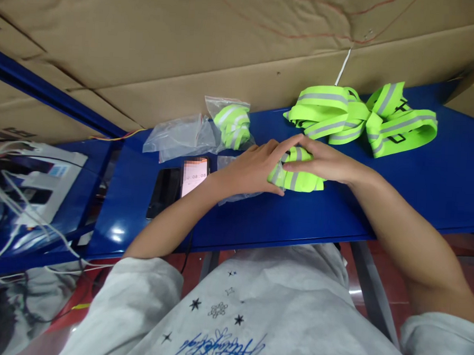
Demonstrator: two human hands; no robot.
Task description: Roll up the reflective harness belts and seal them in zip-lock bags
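A folded neon-green strap with grey reflective stripes (306,182) lies between my hands on the blue table. My left hand (253,168) is curved over its left end and over a clear plastic bag (239,196), which lies partly beneath that hand. From the right, my right hand (325,160) grips the strap, thumb across its top. The fingertips of both hands meet above the bundle. How far the strap sits inside the bag is hidden by my left hand.
Behind my right hand lies a pile of looped green straps (335,114). A bagged green strap (234,125), empty clear bags (179,137) and two phones (163,192) are left of centre. A power strip with cables (48,183) sits far left. Cardboard (148,51) lines the back.
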